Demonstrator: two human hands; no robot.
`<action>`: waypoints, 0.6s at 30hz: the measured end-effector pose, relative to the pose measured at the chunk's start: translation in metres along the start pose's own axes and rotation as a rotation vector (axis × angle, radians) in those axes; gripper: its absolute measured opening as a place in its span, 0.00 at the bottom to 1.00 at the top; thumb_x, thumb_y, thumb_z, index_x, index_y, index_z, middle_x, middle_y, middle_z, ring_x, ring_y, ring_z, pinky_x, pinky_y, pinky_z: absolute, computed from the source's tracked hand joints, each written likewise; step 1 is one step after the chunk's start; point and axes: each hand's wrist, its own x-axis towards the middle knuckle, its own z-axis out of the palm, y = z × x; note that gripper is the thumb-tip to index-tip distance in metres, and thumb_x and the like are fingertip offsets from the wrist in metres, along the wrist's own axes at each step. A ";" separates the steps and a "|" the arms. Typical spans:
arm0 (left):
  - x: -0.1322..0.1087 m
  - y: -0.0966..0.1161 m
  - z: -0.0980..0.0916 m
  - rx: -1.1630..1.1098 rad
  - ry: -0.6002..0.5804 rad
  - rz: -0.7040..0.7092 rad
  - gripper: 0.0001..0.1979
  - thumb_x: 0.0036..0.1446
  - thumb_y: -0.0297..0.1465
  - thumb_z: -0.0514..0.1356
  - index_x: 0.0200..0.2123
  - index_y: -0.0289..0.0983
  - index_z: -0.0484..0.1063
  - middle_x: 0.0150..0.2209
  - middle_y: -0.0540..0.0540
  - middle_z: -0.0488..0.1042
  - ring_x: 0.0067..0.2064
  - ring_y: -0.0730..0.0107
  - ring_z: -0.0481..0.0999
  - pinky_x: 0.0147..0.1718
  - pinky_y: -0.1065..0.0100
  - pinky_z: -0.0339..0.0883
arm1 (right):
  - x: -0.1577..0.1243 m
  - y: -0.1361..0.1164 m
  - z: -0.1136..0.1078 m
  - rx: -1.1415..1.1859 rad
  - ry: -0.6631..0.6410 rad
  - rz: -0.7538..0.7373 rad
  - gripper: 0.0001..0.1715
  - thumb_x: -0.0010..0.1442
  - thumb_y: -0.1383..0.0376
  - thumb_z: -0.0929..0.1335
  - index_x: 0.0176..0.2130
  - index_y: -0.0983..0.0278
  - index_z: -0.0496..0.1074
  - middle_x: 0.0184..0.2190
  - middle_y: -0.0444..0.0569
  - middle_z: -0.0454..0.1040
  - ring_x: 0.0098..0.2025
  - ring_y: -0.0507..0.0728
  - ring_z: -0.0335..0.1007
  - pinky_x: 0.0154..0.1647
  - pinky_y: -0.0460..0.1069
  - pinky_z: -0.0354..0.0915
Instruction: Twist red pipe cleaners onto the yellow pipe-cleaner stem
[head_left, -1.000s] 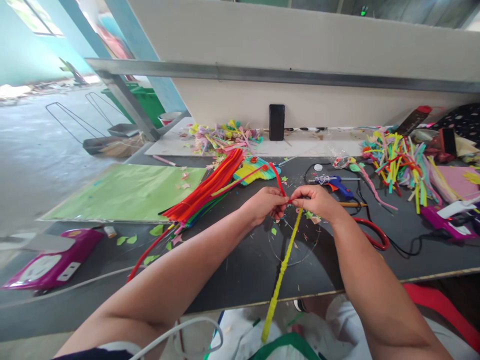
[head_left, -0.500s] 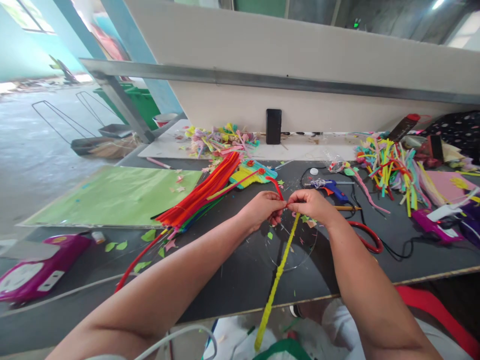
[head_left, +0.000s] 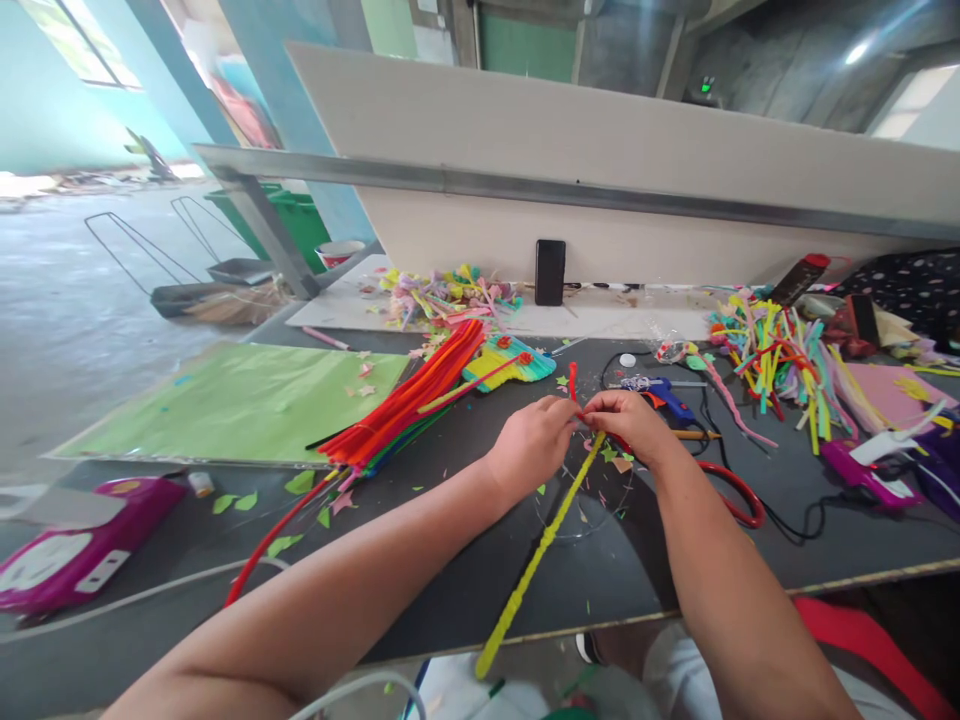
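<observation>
My left hand and my right hand meet above the dark table, fingers closed on a red pipe cleaner. One end of it sticks up between them; the part inside the fingers is hidden. From just below my hands a fuzzy, twisted yellow stem slants down past the table edge. Whether it is joined to the red piece, I cannot tell. A clear round ring or disc lies on the table under the stem. Left of my hands rests a bundle of red pipe cleaners, beside a yellow and blue fuzzy piece with red flowers.
A blue glue gun and red-handled scissors lie right of my hands. Pipe cleaner scraps pile at the right. A black phone leans on the white board. A green sheet and a magenta device are at left.
The red pipe cleaner's free end now points up instead of bending left. My left hand has turned, back of the hand upward. The yellow stem's lower end has swung left.
</observation>
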 end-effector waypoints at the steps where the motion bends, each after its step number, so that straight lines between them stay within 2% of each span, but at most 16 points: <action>1: -0.001 0.000 0.000 0.032 -0.030 0.016 0.08 0.59 0.28 0.51 0.39 0.37 0.69 0.36 0.44 0.72 0.41 0.68 0.72 0.42 0.68 0.66 | 0.000 0.000 0.000 0.003 -0.004 -0.003 0.09 0.47 0.63 0.70 0.29 0.67 0.73 0.22 0.43 0.70 0.24 0.51 0.63 0.27 0.46 0.58; 8: -0.001 -0.006 0.003 0.201 -0.180 0.002 0.09 0.60 0.28 0.48 0.38 0.36 0.68 0.36 0.43 0.71 0.41 0.66 0.72 0.43 0.67 0.65 | 0.001 0.000 0.002 -0.024 -0.009 -0.027 0.10 0.48 0.62 0.69 0.29 0.67 0.74 0.23 0.43 0.70 0.26 0.51 0.63 0.29 0.46 0.58; 18: -0.001 -0.005 0.000 0.242 -0.204 0.061 0.10 0.61 0.27 0.47 0.40 0.35 0.66 0.38 0.42 0.71 0.42 0.66 0.71 0.43 0.66 0.66 | 0.000 -0.005 0.005 -0.012 0.001 0.013 0.11 0.47 0.60 0.70 0.29 0.67 0.73 0.23 0.44 0.71 0.26 0.52 0.65 0.30 0.47 0.60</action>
